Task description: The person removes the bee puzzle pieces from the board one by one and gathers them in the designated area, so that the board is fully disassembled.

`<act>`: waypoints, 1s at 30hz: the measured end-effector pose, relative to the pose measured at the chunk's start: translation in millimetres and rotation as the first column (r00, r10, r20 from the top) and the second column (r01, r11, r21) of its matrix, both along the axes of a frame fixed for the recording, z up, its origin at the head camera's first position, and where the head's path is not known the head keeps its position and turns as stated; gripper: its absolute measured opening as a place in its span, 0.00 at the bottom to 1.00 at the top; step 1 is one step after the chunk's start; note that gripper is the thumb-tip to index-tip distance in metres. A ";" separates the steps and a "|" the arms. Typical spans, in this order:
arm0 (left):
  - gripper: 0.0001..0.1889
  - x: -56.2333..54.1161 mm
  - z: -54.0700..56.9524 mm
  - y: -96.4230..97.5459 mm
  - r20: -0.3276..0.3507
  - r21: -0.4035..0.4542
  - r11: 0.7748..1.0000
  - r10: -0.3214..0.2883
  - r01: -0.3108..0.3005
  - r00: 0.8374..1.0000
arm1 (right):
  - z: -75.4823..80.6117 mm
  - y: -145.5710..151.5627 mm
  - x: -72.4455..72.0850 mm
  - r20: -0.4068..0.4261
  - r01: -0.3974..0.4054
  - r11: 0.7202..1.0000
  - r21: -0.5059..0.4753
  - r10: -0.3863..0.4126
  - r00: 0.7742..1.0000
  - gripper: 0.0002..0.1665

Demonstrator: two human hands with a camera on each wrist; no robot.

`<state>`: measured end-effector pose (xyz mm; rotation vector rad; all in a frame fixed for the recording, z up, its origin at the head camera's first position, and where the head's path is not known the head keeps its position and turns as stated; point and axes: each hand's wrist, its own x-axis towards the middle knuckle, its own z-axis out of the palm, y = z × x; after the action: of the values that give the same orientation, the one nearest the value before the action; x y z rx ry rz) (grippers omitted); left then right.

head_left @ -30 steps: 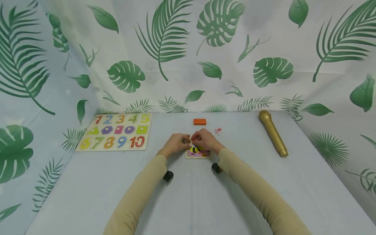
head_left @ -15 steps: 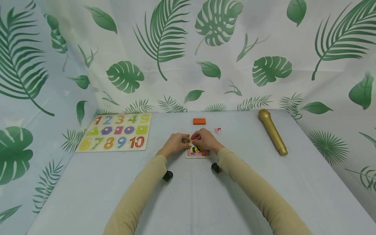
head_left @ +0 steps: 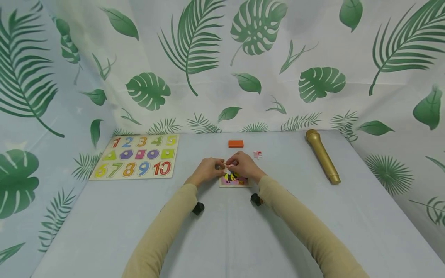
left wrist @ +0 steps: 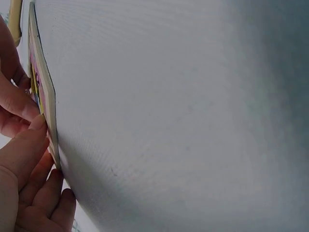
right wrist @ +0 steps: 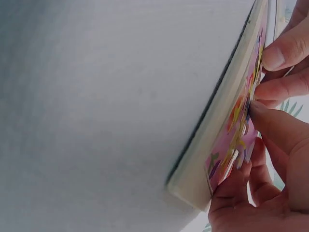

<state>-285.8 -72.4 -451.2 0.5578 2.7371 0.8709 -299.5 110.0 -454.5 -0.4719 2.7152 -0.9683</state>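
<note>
A small wooden jigsaw puzzle (head_left: 235, 184) with a bee picture on pink lies flat on the table under both hands. My left hand (head_left: 209, 168) grips its left edge, thumb on the top face and other fingers along the side in the left wrist view. My right hand (head_left: 244, 165) pinches a pinkish puzzle piece (head_left: 231, 166) over the far part of the board; the fingers hide much of it. In the right wrist view, the right thumb (right wrist: 277, 125) is low over the puzzle's picture. Another loose puzzle piece (head_left: 257, 154) lies beyond the right hand.
An orange block (head_left: 235, 144) sits behind the puzzle. On the left lies a board of numbers and shapes (head_left: 167, 165); a gold microphone (head_left: 323, 156) lies to the right. Leaf-printed cloth (head_left: 208, 96) hangs behind the table.
My right fingers have shifted slightly over the far part of the puzzle, and more of the pinched piece shows. The left hand stays in place at the edge.
</note>
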 end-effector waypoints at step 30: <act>0.15 1.3 1.6 0.5 0.014 0.009 1.000 -0.002 0.002 1.000 | 3.3 7.3 2.3 0.118 0.055 0.993 -0.100 -0.043 0.992 0.05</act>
<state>-284.5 -72.0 -449.6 0.5539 2.7206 0.8831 -297.2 117.2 -451.1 -0.3572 2.5942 -1.1172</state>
